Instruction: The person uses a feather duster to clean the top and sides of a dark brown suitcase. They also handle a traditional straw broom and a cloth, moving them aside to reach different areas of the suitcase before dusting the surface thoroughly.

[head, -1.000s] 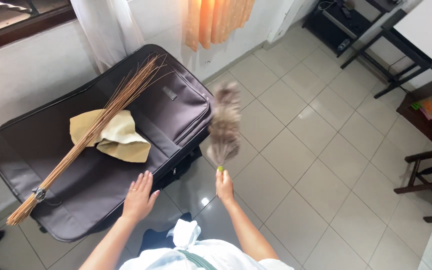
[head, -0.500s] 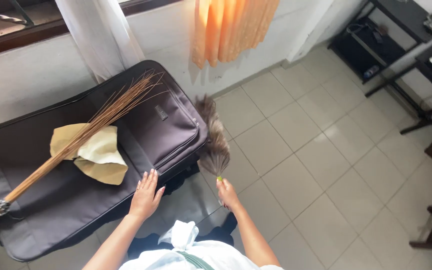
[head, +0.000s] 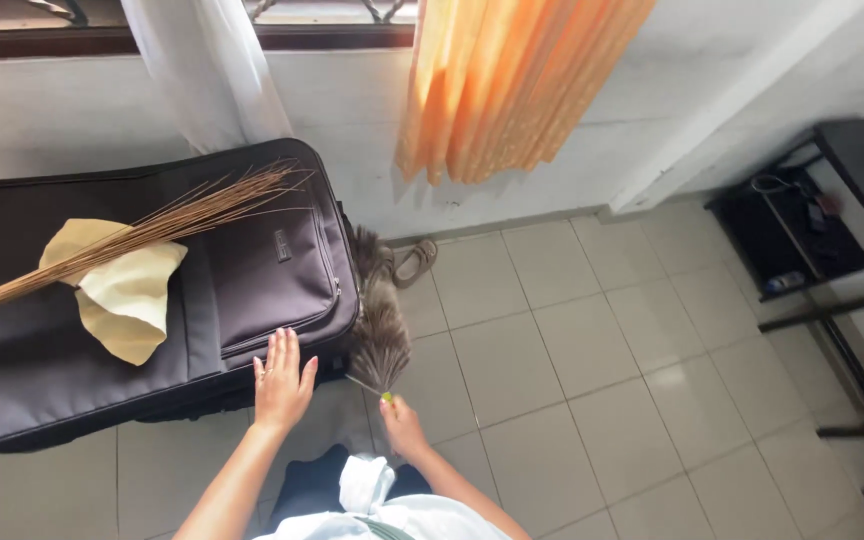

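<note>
Open tiled floor (head: 592, 380) is left free to the right; the left is blocked by the dark suitcase (head: 152, 330); ahead, passage is closed by the wall (head: 352, 130) and a sandal (head: 414, 262).

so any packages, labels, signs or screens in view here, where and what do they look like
Small label: on the front pocket of the dark suitcase, a little upright rectangular grey patch.
No packages, signs or screens show.
</note>
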